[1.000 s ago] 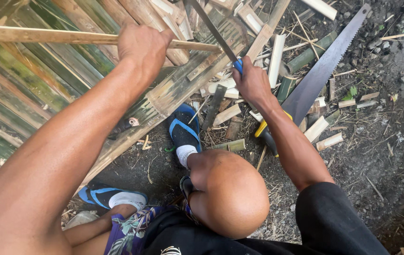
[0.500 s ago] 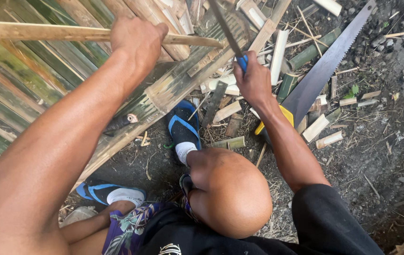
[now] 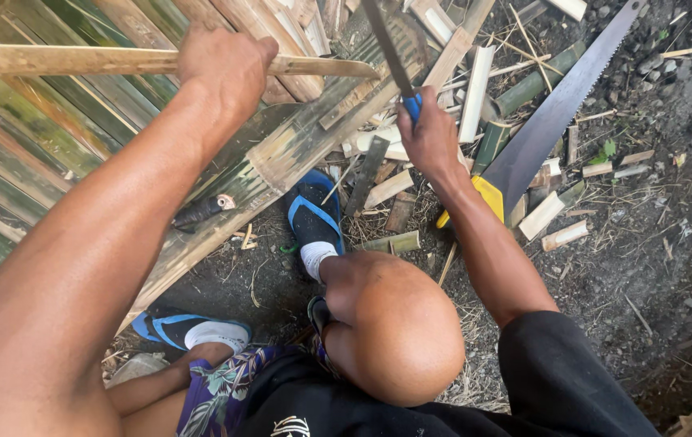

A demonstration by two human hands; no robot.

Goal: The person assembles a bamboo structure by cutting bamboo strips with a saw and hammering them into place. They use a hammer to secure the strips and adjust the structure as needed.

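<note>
Gripping a bamboo strip w/ left hand closed round it, right hand clenching blue-handled blade just beside strip's end, handsaw lying right of it.

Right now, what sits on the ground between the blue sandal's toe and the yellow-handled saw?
In the head view, cut bamboo offcuts and a short green section litter the dirt between the blue sandal and the saw. The right hand hangs above them.

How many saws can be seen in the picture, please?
2. One thin saw is held by the right hand at its blue handle. One big saw with a yellow handle lies on the ground, right of that hand.
</note>
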